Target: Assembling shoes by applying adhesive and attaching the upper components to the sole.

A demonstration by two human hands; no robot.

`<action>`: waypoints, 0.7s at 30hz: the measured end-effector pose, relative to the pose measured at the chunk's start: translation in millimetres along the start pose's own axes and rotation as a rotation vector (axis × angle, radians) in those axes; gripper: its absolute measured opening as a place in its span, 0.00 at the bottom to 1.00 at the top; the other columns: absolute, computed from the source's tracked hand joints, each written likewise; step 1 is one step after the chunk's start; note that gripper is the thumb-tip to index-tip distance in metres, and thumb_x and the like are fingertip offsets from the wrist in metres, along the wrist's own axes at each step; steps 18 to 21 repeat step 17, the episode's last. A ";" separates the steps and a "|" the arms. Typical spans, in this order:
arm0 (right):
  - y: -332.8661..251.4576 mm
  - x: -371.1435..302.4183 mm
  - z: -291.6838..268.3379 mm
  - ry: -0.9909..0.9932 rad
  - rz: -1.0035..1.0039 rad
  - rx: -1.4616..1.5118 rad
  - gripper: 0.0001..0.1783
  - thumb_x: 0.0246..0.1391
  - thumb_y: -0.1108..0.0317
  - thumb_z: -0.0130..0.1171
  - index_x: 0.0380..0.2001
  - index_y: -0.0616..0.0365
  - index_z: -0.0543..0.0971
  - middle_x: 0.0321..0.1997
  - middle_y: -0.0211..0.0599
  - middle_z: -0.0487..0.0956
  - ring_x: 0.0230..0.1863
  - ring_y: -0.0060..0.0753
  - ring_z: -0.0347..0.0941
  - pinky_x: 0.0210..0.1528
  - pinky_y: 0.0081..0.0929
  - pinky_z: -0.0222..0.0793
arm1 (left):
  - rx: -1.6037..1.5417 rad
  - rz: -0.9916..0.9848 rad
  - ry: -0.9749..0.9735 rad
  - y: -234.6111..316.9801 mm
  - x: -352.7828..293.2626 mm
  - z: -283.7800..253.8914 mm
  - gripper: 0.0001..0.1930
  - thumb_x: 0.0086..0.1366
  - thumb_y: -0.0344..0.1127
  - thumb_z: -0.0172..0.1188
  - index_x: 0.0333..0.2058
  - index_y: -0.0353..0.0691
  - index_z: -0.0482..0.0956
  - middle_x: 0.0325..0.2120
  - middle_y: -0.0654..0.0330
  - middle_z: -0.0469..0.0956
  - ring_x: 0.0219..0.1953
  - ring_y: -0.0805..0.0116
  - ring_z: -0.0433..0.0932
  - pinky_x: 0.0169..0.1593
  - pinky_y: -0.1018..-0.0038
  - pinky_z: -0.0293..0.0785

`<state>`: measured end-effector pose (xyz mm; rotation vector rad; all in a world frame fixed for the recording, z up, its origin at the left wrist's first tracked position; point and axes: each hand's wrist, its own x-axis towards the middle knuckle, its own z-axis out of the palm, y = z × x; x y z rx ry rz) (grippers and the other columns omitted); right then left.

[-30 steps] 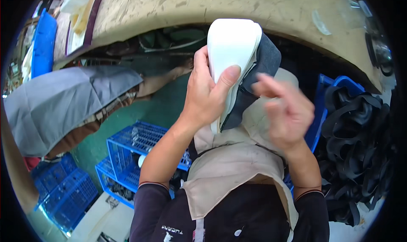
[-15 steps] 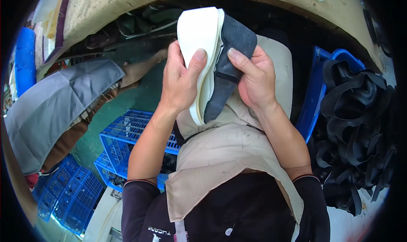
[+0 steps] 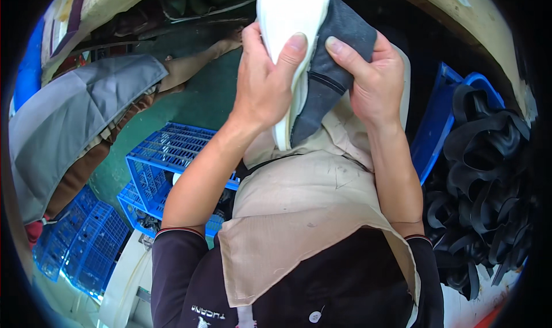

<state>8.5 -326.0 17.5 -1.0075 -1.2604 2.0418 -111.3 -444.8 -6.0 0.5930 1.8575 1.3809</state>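
Up in front of me, both hands hold a shoe with a white sole [image 3: 292, 23] turned toward me on the left and a dark upper [image 3: 353, 26] on the right. My left hand [image 3: 259, 89] is closed round the sole's left side, its thumb pressed on the white face. On the other side, my right hand [image 3: 376, 86] grips the dark upper, thumb on the near face and fingers behind. A dark band crosses the upper's lower part. The narrow end points down toward my lap, and the top end reaches the upper edge of view.
Blue plastic crates [image 3: 172, 144] stand on the floor at left, beyond my left forearm. At right, a heap of black curved strips [image 3: 483, 161] lies beside a blue bin [image 3: 437, 115]. Another person in a grey apron [image 3: 86, 115] sits at far left. A worn bench edge [image 3: 443, 17] curves overhead.
Both hands have lifted the shoe up and slightly right in view, keeping their grips. The white face has turned a little more upright. The view itself has shifted somewhat.
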 end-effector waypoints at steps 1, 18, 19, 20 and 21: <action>-1.2 0.0 3.8 0.029 -0.013 -0.052 0.10 0.55 0.77 0.68 0.41 0.66 0.83 0.33 0.36 0.86 0.29 0.20 0.79 0.34 0.16 0.78 | 0.003 0.010 0.002 1.9 0.9 -2.1 0.34 0.73 0.53 0.55 0.58 0.24 0.60 0.46 0.40 0.75 0.43 0.54 0.79 0.50 0.63 0.75; 18.2 -21.8 -12.6 -0.110 -0.044 -0.378 0.19 0.56 0.68 0.70 0.49 0.66 0.82 0.42 0.43 0.87 0.38 0.26 0.84 0.42 0.18 0.80 | 0.010 -0.007 0.097 -4.4 -7.1 4.7 0.36 0.72 0.56 0.54 0.58 0.24 0.58 0.46 0.37 0.74 0.45 0.50 0.78 0.53 0.59 0.74; 18.2 -21.8 -12.6 -0.110 -0.044 -0.378 0.19 0.56 0.68 0.70 0.49 0.66 0.82 0.42 0.43 0.87 0.38 0.26 0.84 0.42 0.18 0.80 | 0.010 -0.007 0.097 -4.4 -7.1 4.7 0.36 0.72 0.56 0.54 0.58 0.24 0.58 0.46 0.37 0.74 0.45 0.50 0.78 0.53 0.59 0.74; 18.2 -21.8 -12.6 -0.110 -0.044 -0.378 0.19 0.56 0.68 0.70 0.49 0.66 0.82 0.42 0.43 0.87 0.38 0.26 0.84 0.42 0.18 0.80 | 0.010 -0.007 0.097 -4.4 -7.1 4.7 0.36 0.72 0.56 0.54 0.58 0.24 0.58 0.46 0.37 0.74 0.45 0.50 0.78 0.53 0.59 0.74; 18.2 -21.8 -12.6 -0.110 -0.044 -0.378 0.19 0.56 0.68 0.70 0.49 0.66 0.82 0.42 0.43 0.87 0.38 0.26 0.84 0.42 0.18 0.80 | 0.010 -0.007 0.097 -4.4 -7.1 4.7 0.36 0.72 0.56 0.54 0.58 0.24 0.58 0.46 0.37 0.74 0.45 0.50 0.78 0.53 0.59 0.74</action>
